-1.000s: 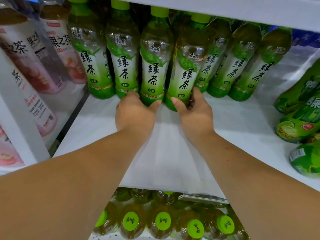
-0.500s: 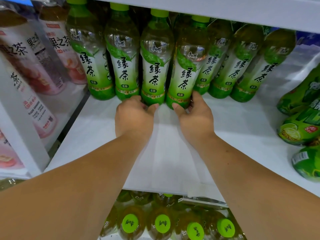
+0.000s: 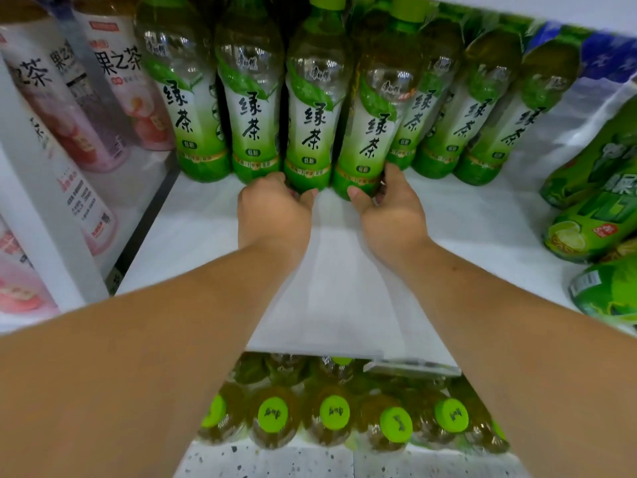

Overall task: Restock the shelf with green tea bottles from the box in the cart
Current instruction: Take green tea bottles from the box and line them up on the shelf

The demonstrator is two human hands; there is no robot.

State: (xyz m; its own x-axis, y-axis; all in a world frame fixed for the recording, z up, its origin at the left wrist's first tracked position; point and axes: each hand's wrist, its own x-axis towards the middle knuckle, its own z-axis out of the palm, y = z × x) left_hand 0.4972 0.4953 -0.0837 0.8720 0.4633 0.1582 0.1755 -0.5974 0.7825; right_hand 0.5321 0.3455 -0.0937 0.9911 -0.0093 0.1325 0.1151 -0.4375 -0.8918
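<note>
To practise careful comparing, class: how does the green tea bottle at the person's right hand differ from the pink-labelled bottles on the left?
The green tea bottle has a green-and-white label; the pink-labelled bottles are pink and white. The right hand grips the green tea bottle's base; no hand touches the pink-labelled bottles. The green tea bottle shows a green cap; the pink-labelled bottles' caps are out of view. Both carry dark Chinese lettering.

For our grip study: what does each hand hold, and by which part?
Counting from the left, the left hand grips the third bottle by its base; the right hand grips the fourth bottle by its base.
</note>
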